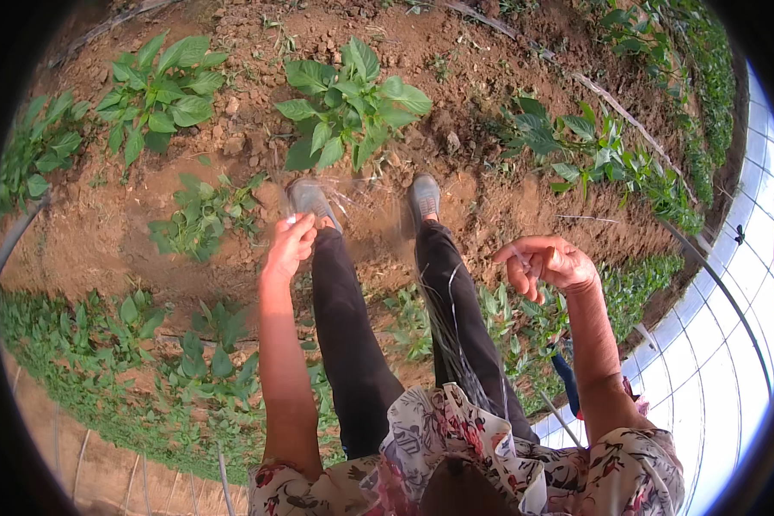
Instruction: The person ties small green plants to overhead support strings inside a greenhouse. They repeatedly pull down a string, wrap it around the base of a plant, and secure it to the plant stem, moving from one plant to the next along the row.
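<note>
My left hand [289, 246] is raised before my left shin, thumb and fingers pinched on a pale translucent strand, seemingly plastic twine. Blurred strands [338, 197] show between my shoes, just beyond this hand; where they lead is unclear. My right hand [555, 264] hangs in the air to the right of my knee, fingers curled, with a translucent strand [521, 259] caught among them. A bundle of thin plastic twine [455, 351] trails from my waist down over my right trouser leg. Ahead of my shoes [425, 195] grows a leafy green plant [355, 103], perhaps a pepper.
More plants stand left [164, 90] and right [590, 148], with a small drooping one [200, 216] near my left shoe. A pale drip line [625, 113] crosses the soil. Greenhouse film with ribs [703, 335] curves at right. Part of another person [565, 377] shows behind my right arm.
</note>
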`<state>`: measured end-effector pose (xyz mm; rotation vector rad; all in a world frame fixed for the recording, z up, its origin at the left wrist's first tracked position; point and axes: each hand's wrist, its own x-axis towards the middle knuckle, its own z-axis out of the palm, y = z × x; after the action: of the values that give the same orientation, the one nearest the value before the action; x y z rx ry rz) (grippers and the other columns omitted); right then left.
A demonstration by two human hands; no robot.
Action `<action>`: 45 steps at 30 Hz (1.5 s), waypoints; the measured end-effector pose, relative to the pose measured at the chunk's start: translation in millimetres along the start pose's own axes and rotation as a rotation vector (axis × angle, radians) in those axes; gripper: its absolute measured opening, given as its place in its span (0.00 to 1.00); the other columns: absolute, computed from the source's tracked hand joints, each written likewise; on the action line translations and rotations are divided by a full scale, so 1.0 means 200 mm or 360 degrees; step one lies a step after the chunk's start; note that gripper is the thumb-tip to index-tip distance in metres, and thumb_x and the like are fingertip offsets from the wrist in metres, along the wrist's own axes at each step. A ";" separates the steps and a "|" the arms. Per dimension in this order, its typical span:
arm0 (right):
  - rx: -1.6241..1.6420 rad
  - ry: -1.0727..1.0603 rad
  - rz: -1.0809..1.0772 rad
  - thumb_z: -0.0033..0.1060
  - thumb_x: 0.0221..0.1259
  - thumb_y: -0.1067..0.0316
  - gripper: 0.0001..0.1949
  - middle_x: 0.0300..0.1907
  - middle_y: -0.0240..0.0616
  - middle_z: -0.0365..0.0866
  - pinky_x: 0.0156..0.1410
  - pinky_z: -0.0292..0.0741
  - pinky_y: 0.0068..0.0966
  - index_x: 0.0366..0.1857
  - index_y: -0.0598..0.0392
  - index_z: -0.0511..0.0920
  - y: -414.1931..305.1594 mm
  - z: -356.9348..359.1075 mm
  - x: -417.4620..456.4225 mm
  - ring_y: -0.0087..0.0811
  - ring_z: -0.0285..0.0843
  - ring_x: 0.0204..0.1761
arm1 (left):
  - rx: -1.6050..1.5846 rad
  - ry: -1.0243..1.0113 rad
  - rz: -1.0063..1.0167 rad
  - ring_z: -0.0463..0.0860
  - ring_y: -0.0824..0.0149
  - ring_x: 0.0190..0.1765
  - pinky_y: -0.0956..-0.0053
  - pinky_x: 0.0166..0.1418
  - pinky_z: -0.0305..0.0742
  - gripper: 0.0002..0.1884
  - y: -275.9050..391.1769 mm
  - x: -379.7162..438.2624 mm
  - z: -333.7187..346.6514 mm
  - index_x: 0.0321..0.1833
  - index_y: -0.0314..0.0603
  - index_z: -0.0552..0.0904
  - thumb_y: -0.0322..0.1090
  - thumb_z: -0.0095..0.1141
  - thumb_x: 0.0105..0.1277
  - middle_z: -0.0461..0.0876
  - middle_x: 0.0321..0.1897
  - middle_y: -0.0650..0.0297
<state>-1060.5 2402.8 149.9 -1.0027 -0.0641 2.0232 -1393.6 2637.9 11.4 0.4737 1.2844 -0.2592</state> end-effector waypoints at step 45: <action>-0.3286 0.2415 -0.2198 0.45 0.62 0.67 0.09 0.15 0.28 0.67 0.15 0.60 0.13 0.26 0.58 0.75 -2.10 2.84 -2.75 0.15 0.60 0.11 | 0.1359 -0.0451 0.2069 0.69 0.71 0.16 0.74 0.18 0.63 0.10 1.49 -1.92 0.78 0.33 0.43 0.76 0.39 0.45 0.62 0.75 0.18 0.66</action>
<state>-988.3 2448.3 1042.2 -2.1537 -1.5459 -0.9534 -1233.9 2796.6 469.7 1.8036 0.3365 0.2535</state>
